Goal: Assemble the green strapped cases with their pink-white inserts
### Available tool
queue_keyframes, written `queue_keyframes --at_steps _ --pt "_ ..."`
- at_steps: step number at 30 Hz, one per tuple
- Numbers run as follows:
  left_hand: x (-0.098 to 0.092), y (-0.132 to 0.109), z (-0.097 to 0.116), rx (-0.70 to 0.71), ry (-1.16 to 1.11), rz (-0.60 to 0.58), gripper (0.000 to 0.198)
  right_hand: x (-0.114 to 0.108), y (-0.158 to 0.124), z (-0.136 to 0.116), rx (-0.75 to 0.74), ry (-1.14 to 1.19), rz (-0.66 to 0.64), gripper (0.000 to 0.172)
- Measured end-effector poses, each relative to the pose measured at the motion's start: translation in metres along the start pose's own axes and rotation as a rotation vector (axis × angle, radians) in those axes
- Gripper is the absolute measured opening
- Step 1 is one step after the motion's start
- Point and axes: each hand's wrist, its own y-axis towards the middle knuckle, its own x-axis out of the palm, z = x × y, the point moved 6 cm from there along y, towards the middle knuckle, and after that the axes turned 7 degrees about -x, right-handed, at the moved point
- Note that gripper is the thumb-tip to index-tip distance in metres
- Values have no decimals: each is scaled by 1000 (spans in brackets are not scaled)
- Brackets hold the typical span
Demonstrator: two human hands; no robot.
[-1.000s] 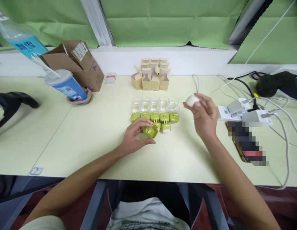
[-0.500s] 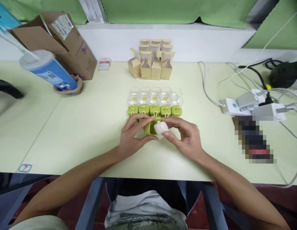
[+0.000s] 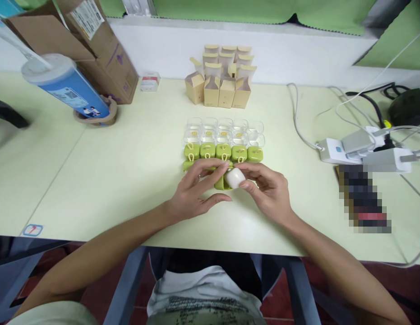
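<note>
A small white rounded case (image 3: 235, 178) is pinched between the thumb and fingers of my right hand (image 3: 269, 189). Its left side sits against an open green cover (image 3: 219, 184). My left hand (image 3: 196, 187) touches the top of that cover with its fingertips, its thumb held apart below. Just beyond my hands stands a row of green cases with yellow loops (image 3: 223, 151). Behind them are clear plastic shells (image 3: 224, 134), several with small yellow marks. More green pieces lie partly hidden under my fingers.
Open small cardboard boxes (image 3: 226, 93) stand by the wall. To the left are a blue canister (image 3: 72, 95), a large carton (image 3: 111, 67) and a small red-white box (image 3: 150, 82). On the right lie a power strip (image 3: 331, 151), cables and a blurred dark object (image 3: 363, 196).
The view has shifted slightly. My left thumb has come off the green cover, while my right hand still holds the white case, now tilted more against the cover.
</note>
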Motion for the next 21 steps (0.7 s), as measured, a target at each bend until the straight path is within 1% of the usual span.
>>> queue_keyframes --at_steps 2,5,8,9,11,13,15,17,19,21 --pt "1 0 1 5 -27 7 71 -2 1 1 15 -6 15 27" --pt "0 -1 3 4 -19 59 65 -3 1 0 9 25 37 22" --pt "3 -4 2 -82 19 47 65 2 0 0 -2 8 16 20" --pt "3 -5 1 -116 31 38 66 4 -2 0 -8 -10 -11 23" --pt "4 -7 -1 -171 53 25 64 10 -4 0 -10 -30 -79 36" --pt "5 -8 -2 -187 57 18 60 12 -5 1 0 -20 -110 46" --pt "6 -7 -2 -184 19 -10 60 11 -4 0 -26 -33 -114 45" --pt "8 -6 -3 -186 -48 -53 59 9 -2 -5 -112 -100 -140 42" --pt "9 -4 -4 -205 -102 -71 54 10 -1 -7 -182 -179 -185 43" --pt "9 -3 -6 -235 -139 -74 49 8 -1 -4 -174 -207 -195 47"
